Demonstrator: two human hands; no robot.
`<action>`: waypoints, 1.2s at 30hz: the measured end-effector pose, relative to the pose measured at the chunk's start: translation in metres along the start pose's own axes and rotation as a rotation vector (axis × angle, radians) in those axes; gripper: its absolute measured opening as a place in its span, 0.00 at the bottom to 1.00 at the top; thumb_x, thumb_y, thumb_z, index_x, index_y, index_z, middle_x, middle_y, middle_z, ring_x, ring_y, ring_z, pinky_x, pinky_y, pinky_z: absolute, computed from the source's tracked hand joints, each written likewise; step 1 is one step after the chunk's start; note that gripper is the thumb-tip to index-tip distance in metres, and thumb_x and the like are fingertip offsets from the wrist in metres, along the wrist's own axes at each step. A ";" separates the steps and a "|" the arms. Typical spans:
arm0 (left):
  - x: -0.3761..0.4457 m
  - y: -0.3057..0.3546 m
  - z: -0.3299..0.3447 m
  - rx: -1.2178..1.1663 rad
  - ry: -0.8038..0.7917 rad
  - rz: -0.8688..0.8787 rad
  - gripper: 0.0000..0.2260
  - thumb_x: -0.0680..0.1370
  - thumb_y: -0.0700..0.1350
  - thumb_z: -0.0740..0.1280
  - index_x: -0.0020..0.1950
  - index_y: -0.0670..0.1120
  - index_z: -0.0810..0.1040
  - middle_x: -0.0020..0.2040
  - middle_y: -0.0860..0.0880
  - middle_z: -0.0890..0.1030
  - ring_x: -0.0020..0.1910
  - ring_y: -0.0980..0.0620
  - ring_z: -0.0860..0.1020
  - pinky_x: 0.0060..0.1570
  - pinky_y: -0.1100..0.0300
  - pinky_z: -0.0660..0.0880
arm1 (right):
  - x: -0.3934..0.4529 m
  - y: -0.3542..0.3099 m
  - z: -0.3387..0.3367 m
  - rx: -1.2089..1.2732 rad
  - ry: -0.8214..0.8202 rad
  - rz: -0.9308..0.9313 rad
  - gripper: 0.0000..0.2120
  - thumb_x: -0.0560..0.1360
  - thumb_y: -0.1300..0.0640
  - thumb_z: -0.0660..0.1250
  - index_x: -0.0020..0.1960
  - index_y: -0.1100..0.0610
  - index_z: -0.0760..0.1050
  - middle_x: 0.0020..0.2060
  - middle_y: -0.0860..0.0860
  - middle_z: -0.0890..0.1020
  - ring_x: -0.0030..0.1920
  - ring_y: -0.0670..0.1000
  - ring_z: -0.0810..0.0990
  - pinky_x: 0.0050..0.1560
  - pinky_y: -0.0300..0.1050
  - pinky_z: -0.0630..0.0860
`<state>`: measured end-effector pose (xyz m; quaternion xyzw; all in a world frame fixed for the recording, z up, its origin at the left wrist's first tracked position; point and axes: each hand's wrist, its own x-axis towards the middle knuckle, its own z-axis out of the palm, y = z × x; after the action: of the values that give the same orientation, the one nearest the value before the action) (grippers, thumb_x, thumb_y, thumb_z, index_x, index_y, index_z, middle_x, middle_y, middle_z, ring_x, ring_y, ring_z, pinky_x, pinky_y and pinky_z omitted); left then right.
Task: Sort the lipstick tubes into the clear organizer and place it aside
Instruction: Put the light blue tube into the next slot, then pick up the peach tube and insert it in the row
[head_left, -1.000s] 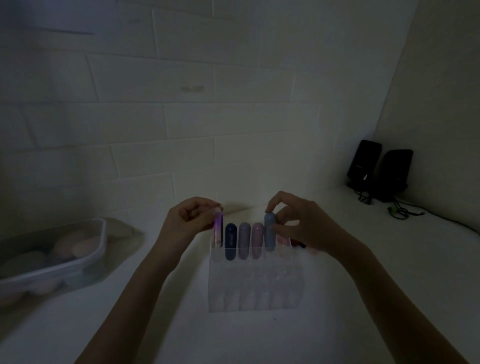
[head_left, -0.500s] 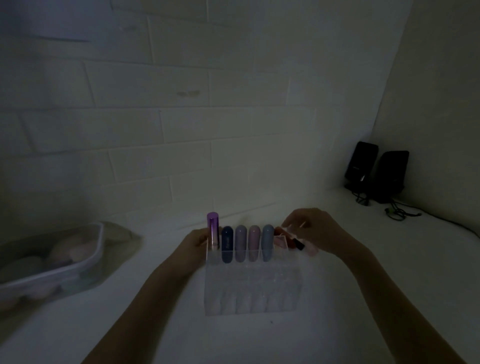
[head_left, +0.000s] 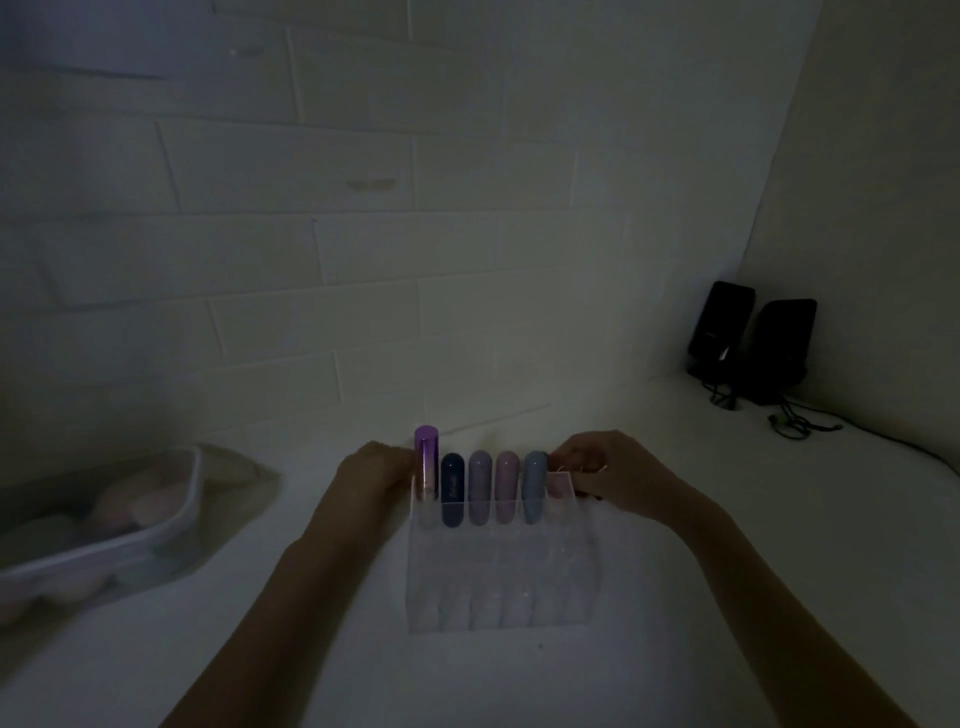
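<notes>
The clear organizer (head_left: 498, 566) stood on the worktop (head_left: 727, 597), five lipstick tubes (head_left: 480, 487) upright in its back row. The left hand (head_left: 371, 475) touched its left end; the right hand (head_left: 605, 475) curled at the right end, grip unclear. Likely light, slick and rigid, it wanted holding by both ends, kept level.

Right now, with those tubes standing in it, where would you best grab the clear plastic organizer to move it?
By its two short end walls, one hand from each side, as the left hand and right hand already sit. The clear plastic organizer is wide and boxy, and the lipstick tubes stand upright in its back row, so a level, two-sided hold likely keeps them from tipping.
</notes>
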<state>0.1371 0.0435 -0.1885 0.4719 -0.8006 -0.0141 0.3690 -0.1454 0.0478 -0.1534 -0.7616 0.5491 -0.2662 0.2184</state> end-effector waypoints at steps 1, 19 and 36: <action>0.003 0.004 -0.003 -0.101 0.081 -0.072 0.07 0.74 0.43 0.62 0.40 0.47 0.80 0.37 0.54 0.80 0.34 0.63 0.76 0.37 0.66 0.72 | 0.001 -0.002 -0.001 0.000 0.031 -0.014 0.06 0.70 0.58 0.71 0.42 0.47 0.78 0.33 0.42 0.80 0.28 0.34 0.75 0.32 0.27 0.68; 0.013 0.072 -0.057 -1.299 0.360 -0.322 0.09 0.70 0.35 0.68 0.35 0.43 0.69 0.34 0.48 0.84 0.49 0.51 0.83 0.44 0.62 0.79 | -0.025 -0.118 0.020 0.449 0.188 -0.313 0.17 0.70 0.61 0.72 0.56 0.47 0.74 0.43 0.52 0.81 0.43 0.45 0.81 0.47 0.35 0.78; 0.015 0.067 -0.058 -1.385 0.319 -0.451 0.07 0.78 0.39 0.60 0.48 0.44 0.79 0.40 0.50 0.83 0.40 0.54 0.82 0.40 0.59 0.80 | 0.003 -0.050 -0.010 0.112 0.438 -0.196 0.05 0.75 0.59 0.66 0.48 0.51 0.79 0.38 0.40 0.81 0.38 0.34 0.79 0.41 0.25 0.73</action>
<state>0.1182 0.0884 -0.1127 0.2806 -0.4289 -0.5220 0.6818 -0.1151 0.0599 -0.1143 -0.7219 0.4913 -0.4749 0.1092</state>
